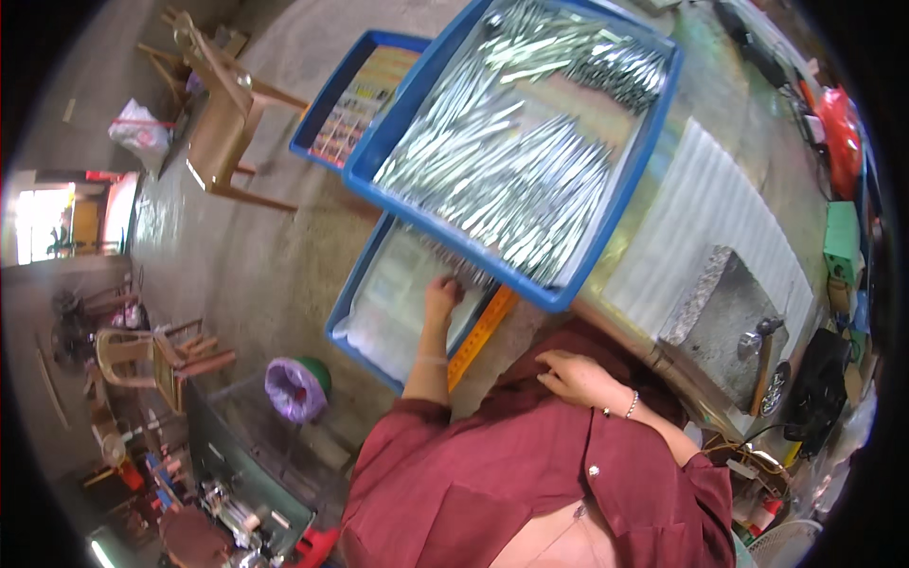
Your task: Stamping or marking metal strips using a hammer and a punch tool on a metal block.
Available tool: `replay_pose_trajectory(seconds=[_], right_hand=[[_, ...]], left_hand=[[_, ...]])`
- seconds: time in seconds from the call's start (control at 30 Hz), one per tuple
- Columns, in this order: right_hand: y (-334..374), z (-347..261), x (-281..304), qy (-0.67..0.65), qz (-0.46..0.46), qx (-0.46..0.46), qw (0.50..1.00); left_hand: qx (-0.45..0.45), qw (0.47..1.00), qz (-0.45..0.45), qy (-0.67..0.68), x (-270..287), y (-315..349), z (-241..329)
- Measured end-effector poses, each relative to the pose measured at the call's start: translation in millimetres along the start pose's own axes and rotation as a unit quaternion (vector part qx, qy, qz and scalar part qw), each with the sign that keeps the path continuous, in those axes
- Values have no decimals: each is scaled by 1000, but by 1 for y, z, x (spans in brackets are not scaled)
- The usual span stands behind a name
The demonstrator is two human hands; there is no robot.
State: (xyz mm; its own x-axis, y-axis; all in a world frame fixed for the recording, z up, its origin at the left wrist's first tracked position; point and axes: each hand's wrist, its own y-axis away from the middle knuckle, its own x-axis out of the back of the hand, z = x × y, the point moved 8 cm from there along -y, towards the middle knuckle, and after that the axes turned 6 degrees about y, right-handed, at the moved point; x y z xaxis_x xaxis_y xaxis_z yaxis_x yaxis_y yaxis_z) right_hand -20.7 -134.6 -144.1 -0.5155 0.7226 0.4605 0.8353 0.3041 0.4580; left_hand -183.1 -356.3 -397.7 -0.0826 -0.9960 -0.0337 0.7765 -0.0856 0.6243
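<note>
My left hand reaches down into a lower blue tray lined with pale sheeting. Its fingers are curled beside a small heap of thin metal rods, partly under the upper tray's edge; what they hold cannot be made out. Over that stands a bigger blue tray, filled with many shiny, slim metal rods lying in slanting rows. My right hand lies on my dark red clothing, fingers loosely stretched, with nothing seen in it.
A worktable on the right bears a white foam sheet and a grey block with a metal fixture. Another blue tray sits behind. On the left are wooden chairs and a purple-lined bin. An orange perforated bar runs beside the lower tray.
</note>
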Motion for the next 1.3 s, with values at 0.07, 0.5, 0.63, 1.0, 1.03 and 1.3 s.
replay_pose_trajectory(seconds=[0.07,0.5,0.63,1.0,1.03,1.3], right_hand=[[0,2,6,-9,0,-16,1000],[-4,25,16,13,62,82,995],[0,26,21,-35,40,63,997],[20,48,30,-46,44,7,998],[20,52,29,-48,46,4,998],[12,56,27,-66,48,29,996]], left_hand=[[41,999,-12,6,7,15,1],[-402,914,51,-15,-49,233,364],[-471,824,-115,-294,-136,237,422],[-434,617,-64,-653,-221,76,410],[-416,621,-61,-662,-223,68,410],[-425,642,-11,-638,-226,49,414]])
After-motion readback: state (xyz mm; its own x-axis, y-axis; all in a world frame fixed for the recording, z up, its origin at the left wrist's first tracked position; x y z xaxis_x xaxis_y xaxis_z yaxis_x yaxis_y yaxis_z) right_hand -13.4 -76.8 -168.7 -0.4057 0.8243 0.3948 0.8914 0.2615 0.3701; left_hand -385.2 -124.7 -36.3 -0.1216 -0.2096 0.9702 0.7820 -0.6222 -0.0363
